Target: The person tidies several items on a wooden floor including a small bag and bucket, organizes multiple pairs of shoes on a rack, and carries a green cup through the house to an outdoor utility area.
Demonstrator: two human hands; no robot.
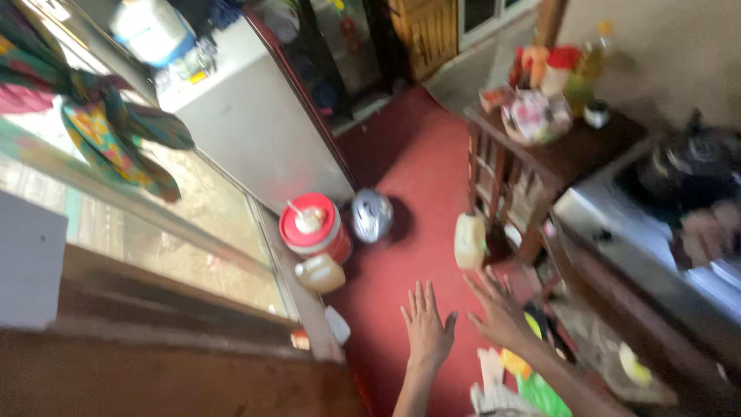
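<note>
My left hand (pixel 426 327) and my right hand (pixel 498 309) are stretched out side by side over a red floor (pixel 421 177), palms down, fingers spread. Neither hand holds anything. Beyond the right hand a pale yellow plastic jug (pixel 469 240) stands on the floor beside a dark wooden shelf table (pixel 556 158). The picture is blurred by motion.
A red-lidded bucket (pixel 315 225), a second pale jug (pixel 319 272) and a silver helmet-like object (pixel 372 215) sit by a white cabinet (pixel 255 127). Bottles and a bowl crowd the table top. A steel counter (pixel 617 224) with a dark pot (pixel 691 166) runs along the right. Colourful cloth (pixel 116 131) hangs at the window.
</note>
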